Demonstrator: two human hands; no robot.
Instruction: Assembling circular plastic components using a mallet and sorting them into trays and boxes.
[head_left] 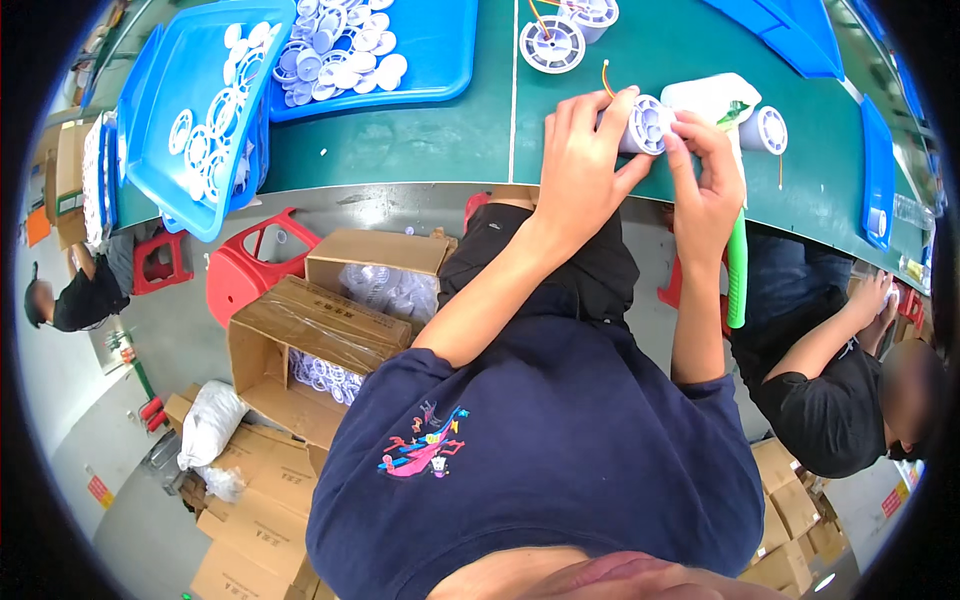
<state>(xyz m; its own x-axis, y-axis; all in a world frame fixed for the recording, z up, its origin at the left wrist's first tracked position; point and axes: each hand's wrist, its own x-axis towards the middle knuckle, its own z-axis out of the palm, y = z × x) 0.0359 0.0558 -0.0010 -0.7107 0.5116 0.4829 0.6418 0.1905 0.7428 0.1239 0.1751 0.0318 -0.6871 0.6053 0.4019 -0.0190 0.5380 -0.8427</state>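
White plastic, dead centre of the action: one short cylinder (645,130), up over the near edge of the table, and I can't tell whether it touches the top. Left hand (590,140) has it firmly, fingers over the back, thumb low against the front, and I read that as the steadying grip. It leaves the spoked face (652,116) turned toward me and free to work on. Right hand (708,165) comes in from the other side, thumb and forefinger at the rim; pinching something small or just pressing, I can't tell. An orange wire (606,76) pokes up behind the left fingers, probably kept there to be out of the way.

Moving outward: a white pouch (695,95) just behind, another cylinder (768,130) beside it, two more (552,47) at the far side, wires trailing, all within reach on the green table (420,150). Off left, a blue tray (440,50) corrals white discs (330,60), and a tilted tray (190,60) holds rings, likely sorted for easy picking. Below, an open carton (365,245) keeps clear plastic pieces (385,290) off the bench. Far right, a co-worker (815,400) sits.
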